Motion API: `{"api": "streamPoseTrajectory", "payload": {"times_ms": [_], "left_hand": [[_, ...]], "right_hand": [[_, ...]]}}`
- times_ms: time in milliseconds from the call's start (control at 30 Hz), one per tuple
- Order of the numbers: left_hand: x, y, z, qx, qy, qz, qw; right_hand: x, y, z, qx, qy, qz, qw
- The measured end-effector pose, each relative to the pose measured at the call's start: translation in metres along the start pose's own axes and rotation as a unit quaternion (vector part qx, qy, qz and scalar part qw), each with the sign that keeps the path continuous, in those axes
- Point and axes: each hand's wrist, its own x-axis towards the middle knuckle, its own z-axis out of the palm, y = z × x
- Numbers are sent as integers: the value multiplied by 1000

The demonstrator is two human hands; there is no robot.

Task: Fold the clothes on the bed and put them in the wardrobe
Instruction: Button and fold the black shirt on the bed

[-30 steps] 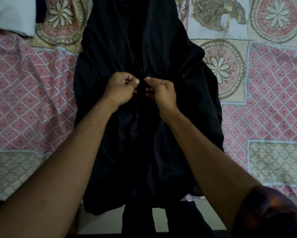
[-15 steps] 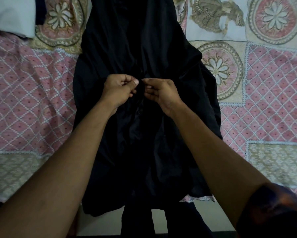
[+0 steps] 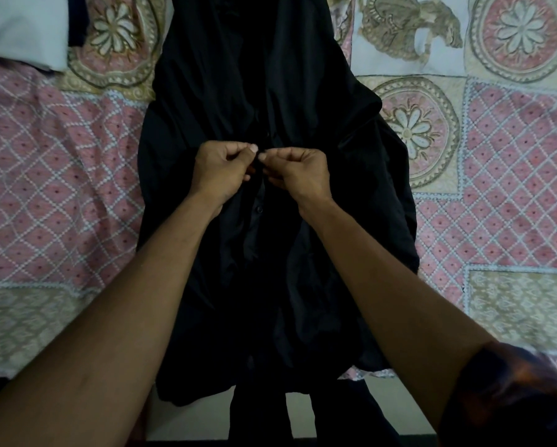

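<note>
— forearms (image 3: 125, 317) stretched forward from the bottom corners, meeting over mid-bed.
— and the hands?
— left hand (image 3: 220, 171) and right hand (image 3: 299, 175) curled, thumbs nearly touching, pinching the front of black garment (image 3: 238, 75), spread lengthwise on patterned bedspread (image 3: 61, 188); white cloth (image 3: 19, 27) at far left.

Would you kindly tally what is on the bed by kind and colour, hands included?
black garment: 1
white cloth: 1
dark piece beside it, kind unclear: 1
patterned bedspread: 1
hands: 2, left hand and right hand, both pinching the garment's front
Total: 6
</note>
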Motion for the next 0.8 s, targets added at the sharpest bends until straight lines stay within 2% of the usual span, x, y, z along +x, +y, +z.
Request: {"api": "streamPoseTrajectory", "payload": {"times_ms": [133,333,500,667,800], "left_hand": [[-4,-4,2,-2,8,16,1000],[-5,-6,15,80,115,67,988],[-12,-6,29,74,177,39,981],[-16,-8,33,47,198,23,979],[-17,-9,33,57,193,28,979]], "right_hand": [[-2,8,5,-23,27,-45,998],[0,22,12,-72,66,-81,992],[-1,22,12,-56,73,-81,992],[-4,20,11,-46,65,-82,993],[-2,21,13,-82,81,-91,989]]}}
